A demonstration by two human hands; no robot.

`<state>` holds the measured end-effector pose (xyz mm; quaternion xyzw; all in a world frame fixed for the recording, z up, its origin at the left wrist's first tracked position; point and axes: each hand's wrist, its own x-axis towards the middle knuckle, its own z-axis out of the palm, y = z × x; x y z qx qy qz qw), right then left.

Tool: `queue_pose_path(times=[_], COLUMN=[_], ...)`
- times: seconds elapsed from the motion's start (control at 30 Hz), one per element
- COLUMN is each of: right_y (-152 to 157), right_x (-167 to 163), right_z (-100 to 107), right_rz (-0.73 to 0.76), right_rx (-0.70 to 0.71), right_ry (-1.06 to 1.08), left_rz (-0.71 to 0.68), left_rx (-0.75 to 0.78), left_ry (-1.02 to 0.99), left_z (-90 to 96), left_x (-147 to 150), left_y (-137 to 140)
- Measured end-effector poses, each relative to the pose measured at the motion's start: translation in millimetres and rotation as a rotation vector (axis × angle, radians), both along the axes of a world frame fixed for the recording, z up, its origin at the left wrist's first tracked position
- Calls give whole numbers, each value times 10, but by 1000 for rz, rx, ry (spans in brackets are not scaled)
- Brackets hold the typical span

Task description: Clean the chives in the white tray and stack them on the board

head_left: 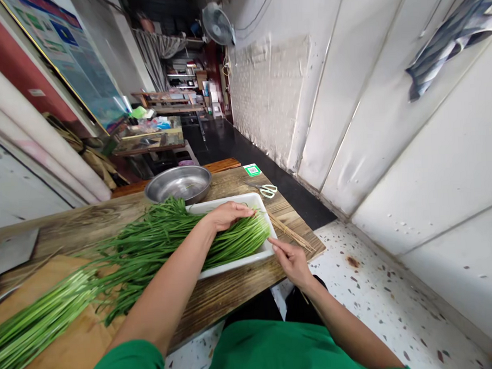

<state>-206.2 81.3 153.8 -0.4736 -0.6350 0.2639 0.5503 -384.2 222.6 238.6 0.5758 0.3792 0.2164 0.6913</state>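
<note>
The bundle of garlic chives (pixel 232 240) is lying across the white tray (pixel 233 267) at the centre of the frame, its cut ends reaching the tray's right rim and its leaf tips trailing left over the bench (pixel 230 294).

Handling, as a judgement: the stalks are looking light, limp and easily bruised. A single stalk is likely to bend under its own weight; a gathered bunch should be holding its shape better. The firmer pale ends near the right rim are appearing to be the safest place to take hold, with a flat palm steadying the middle.

The left hand (pixel 228 214) is resting palm down on the bundle, fingers held together and curved over the stalks. The right hand (pixel 292 263) is touching the tray's right edge at the cut ends, fingers extended and loosely together; whether it is pinching a stalk cannot be told.

Appearance: long, thin, flat stalks, deep green, paling toward the ends. A second heap of chives (pixel 35 319) is lying at lower left on a cutting board (pixel 74 350). Thin bamboo skewers (pixel 291 234), scissors (pixel 268 191) and a metal basin (pixel 178 183) are sitting nearby.
</note>
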Motion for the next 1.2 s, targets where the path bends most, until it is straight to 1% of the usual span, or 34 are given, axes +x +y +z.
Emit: queue_pose_path(times=[0.13,0.27,0.4,0.53,0.6,0.7,0.77,0.83,0.97,1.2], right_y=[-18,-40,-34,-20,-18,-19,-17,-14,-11,-27], right_x=[20,12,2,-1,-3,-6,-7,-6,-1,23], right_z=[-14,-27,-15,-2,-3,-6,-6,-5,-8,-57], right_rz=[10,10,-12,-11,-13,-23,-26,-27,-28,-7], right_rx=[28,16,13,11,12,11,17,35,41,31], right_ry=[-21,-16,2,7,11,15,9,2,-8,-5], left_rz=[-56,-98,-64,-36,-7,58,109,149,167,95], left_rx=[-33,-54,-48,16,73,204,287,335,363,361], left_ry=[1,17,-6,-66,11,146,158,139,114,143], left_z=[28,30,31,44,35,-3,-30,-49,-68,-19], left_x=[7,42,51,-27,-71,-90,-69,-37,6,16], left_y=[-8,-52,-73,-45,-27,-19,-37,-69,-139,-162])
